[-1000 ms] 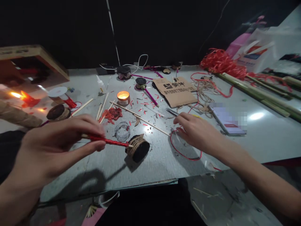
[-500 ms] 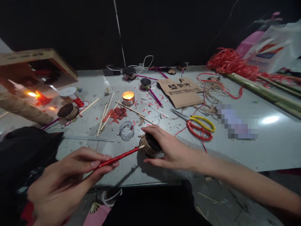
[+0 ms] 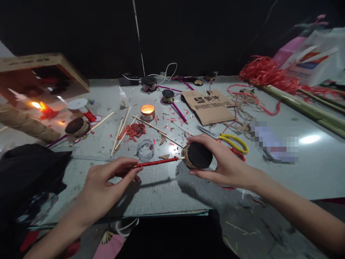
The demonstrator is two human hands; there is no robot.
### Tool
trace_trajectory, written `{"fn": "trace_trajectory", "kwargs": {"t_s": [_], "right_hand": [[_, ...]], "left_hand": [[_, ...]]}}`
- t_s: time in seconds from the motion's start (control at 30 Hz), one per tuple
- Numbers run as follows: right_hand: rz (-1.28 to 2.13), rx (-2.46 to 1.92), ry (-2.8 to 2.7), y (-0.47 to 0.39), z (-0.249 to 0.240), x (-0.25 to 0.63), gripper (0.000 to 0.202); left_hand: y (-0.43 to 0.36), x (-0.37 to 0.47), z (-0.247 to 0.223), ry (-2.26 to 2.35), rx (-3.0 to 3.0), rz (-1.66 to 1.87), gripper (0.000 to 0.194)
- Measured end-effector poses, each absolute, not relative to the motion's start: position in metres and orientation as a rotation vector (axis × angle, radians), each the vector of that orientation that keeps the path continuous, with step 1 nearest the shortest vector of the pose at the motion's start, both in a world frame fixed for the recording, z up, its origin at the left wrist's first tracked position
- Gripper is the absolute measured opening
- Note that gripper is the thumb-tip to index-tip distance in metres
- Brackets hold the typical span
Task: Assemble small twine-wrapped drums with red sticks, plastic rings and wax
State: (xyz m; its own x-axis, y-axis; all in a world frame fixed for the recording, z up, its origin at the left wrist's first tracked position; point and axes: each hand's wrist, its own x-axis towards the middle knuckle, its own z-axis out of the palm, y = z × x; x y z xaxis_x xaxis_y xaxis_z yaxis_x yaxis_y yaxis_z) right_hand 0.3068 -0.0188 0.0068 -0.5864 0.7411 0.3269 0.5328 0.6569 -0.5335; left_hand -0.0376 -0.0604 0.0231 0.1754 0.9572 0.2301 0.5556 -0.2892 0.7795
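Note:
Between thumb and fingers, my left hand (image 3: 115,183) pinches a thin wooden stick (image 3: 157,163) wound with red thread. Its bare pale tip meets the side of a small drum (image 3: 199,155); whether the tip is inside the drum or only touching, I cannot tell. Black covers the drum's face, and brown twine wraps its side. My right hand (image 3: 223,162) grips the drum from the right, thumb below and fingers above. Just beyond that hand lie scissors (image 3: 233,142) with yellow and red handles, partly hidden by it.
A lit tin candle (image 3: 147,112) and a burning red candle (image 3: 44,109) stand on the table. Several bare sticks (image 3: 121,131) lie near red scraps (image 3: 134,131). Finished-looking small drums (image 3: 77,127) sit around. Flattened cardboard (image 3: 208,107), red raffia (image 3: 269,73) and bamboo (image 3: 304,108) lie rightward.
Both hands have moved right with the stick and drum. The drum has turned so its black face shows more, and the stick lies closer to level.

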Motion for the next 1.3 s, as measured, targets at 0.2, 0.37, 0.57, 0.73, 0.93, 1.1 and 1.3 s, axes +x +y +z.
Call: {"fn": "trace_trajectory", "kwargs": {"t_s": [0.2,0.37,0.57,0.73,0.93,1.1,1.3], "right_hand": [[0.367,-0.971,-2.313,-0.02,0.009,0.309,0.072],[0.275,-0.953,-2.315,-0.021,0.007,0.31,0.069],[0.343,-0.962,-2.378,-0.023,0.009,0.317,0.073],[0.342,-0.932,-2.433,-0.021,0.008,0.322,0.075],[0.338,-0.943,-2.473,-0.022,0.009,0.325,0.069],[0.359,-0.972,-2.468,-0.023,0.012,0.329,0.067],[0.332,-0.987,-2.429,-0.024,0.011,0.333,0.075]], "left_hand": [[-0.063,-0.032,0.023,1.396,1.968,1.005,0.012],[-0.064,-0.031,0.027,1.317,2.126,1.038,0.005],[-0.065,-0.032,0.023,1.336,2.222,1.08,0.007],[-0.063,-0.037,0.014,1.26,2.407,1.114,0.006],[-0.06,-0.051,0.0,0.989,2.749,1.122,0.012],[-0.057,-0.05,-0.002,0.9,2.766,1.129,0.011],[-0.053,-0.042,-0.002,0.853,2.815,1.125,0.007]]}}
